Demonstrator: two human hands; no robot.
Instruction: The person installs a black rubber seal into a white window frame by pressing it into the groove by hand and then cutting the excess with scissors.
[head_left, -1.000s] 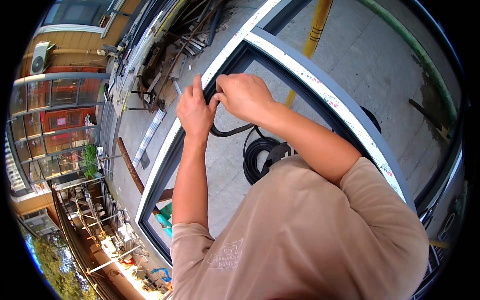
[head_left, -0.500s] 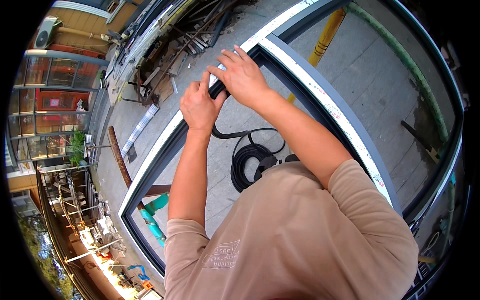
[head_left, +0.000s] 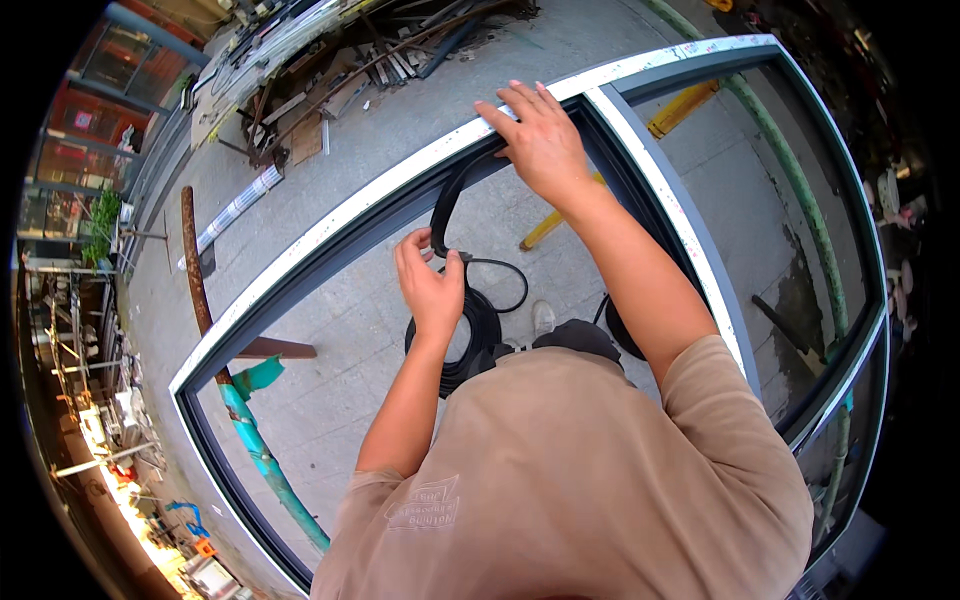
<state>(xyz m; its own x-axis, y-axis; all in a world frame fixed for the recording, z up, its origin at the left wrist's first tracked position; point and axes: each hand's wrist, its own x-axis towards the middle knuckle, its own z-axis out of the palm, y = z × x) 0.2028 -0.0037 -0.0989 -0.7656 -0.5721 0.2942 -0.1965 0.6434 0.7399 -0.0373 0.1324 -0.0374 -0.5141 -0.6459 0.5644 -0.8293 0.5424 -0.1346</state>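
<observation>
A large metal window frame (head_left: pixel 340 212) with white film on its bars lies raised above the paving in front of me. My right hand (head_left: pixel 545 150) is laid over the far bar beside the crossbar joint, fingers across the top and the thumb on the inner side. A black rubber strip (head_left: pixel 452 198) hangs in a curve from the bar beneath that hand. Lower down, my left hand (head_left: pixel 432 285) has the strip between its thumb and curled fingers, apart from the frame. Below it, the strip runs toward a black coil (head_left: pixel 482 322), partly hidden by my hand and body.
Under the frame are a turquoise-wrapped rusty pipe (head_left: pixel 262 450), a yellow pole (head_left: pixel 682 108) and a green pipe (head_left: pixel 795 180). Scrap metal and boards (head_left: pixel 330 85) are piled beyond the far bar. A wrapped roll (head_left: pixel 240 205) lies to the left.
My left hand has come off the frame bar and drawn down toward me with the strip, which now hangs in a longer curve. My right hand stays at the far bar, near the joint.
</observation>
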